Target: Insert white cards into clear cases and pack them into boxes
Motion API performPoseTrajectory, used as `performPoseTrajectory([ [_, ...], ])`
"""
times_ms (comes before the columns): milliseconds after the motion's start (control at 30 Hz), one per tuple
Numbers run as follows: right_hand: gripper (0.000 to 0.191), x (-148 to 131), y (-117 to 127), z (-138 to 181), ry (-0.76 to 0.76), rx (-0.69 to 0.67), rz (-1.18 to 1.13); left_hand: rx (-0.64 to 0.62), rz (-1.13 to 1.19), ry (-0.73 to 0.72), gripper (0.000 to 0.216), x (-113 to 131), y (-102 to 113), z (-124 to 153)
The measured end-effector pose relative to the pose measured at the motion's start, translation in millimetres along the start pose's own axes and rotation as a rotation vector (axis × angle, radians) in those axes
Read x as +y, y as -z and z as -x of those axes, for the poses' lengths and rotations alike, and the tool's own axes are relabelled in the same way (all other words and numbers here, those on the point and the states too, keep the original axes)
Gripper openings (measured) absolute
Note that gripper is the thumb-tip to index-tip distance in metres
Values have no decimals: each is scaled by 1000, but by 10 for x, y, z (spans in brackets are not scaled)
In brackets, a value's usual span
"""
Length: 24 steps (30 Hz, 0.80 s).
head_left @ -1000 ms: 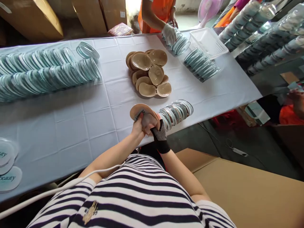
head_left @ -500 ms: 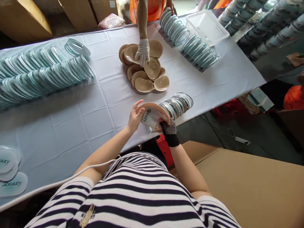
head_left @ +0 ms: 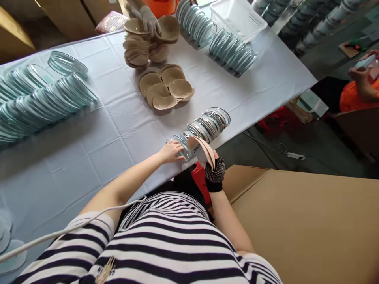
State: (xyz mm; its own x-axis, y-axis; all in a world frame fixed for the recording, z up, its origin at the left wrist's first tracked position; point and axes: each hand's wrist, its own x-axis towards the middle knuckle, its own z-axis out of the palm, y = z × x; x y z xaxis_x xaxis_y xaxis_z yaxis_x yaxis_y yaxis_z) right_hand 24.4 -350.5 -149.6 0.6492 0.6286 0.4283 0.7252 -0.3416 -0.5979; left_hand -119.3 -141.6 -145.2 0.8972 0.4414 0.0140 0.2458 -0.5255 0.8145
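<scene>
My bare left hand (head_left: 171,152) is at the near end of a row of clear plastic cases (head_left: 209,125), its thumb and fingers around the edge of the end case. My right hand (head_left: 215,169), in a black dotted fingerless glove, grips a beige adhesive bra (head_left: 205,149) by its lower end. Dark lettering shows on the film inside the bra's curve. The bra is tilted on edge, close in front of the cases. Farther up the table lies a pile of beige bras (head_left: 166,88).
Across the table, a co-worker's white-gloved hand (head_left: 150,21) is on another stack of bras (head_left: 136,49). Long rows of clear cases (head_left: 44,102) stand at the left. More cases (head_left: 232,51) and a white basket (head_left: 257,27) are at far right. A large cardboard box (head_left: 296,221) is beside me.
My left hand has let go of the bra and moved down to the cases. My right hand has turned the bra on edge. The co-worker's hand has drawn part of the bra pile away.
</scene>
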Motion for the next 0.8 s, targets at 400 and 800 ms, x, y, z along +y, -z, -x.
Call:
performPoseTrajectory([
  [400, 49, 135, -318, 547, 65, -227, 101, 180, 72, 53, 16, -10, -161, -67],
  [800, 51, 317, -437, 757, 0, -276, 173, 297, 86, 132, 12, -85, -237, 75],
])
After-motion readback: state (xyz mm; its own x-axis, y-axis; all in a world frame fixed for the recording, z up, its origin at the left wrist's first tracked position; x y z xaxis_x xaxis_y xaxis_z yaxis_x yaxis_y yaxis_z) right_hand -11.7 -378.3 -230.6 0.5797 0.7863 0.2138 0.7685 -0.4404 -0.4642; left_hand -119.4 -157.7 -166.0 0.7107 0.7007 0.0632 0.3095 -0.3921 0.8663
